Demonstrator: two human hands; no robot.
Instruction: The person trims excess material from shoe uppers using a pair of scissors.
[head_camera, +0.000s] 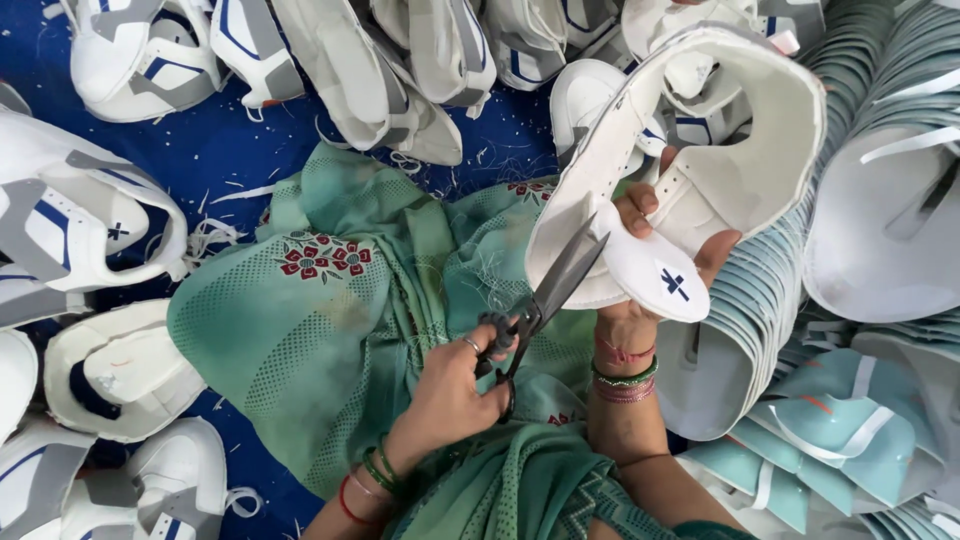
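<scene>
My left hand (450, 395) grips the black handles of a pair of scissors (548, 295), whose dark blades point up and right against the lower edge of a white shoe upper (740, 150). My right hand (655, 225) holds that upper from below, thumb on its inner face beside a white tongue with a small dark cross mark. The upper is curved open, with its pale lining facing me. Both wrists wear bangles and threads. My lap is covered by a green patterned cloth (300, 330).
Several white, grey and blue shoe uppers (90, 220) lie around on a blue floor (215, 150) at the left and top. Stacks of nested pale teal uppers (850, 420) fill the right side. Loose thread scraps dot the floor.
</scene>
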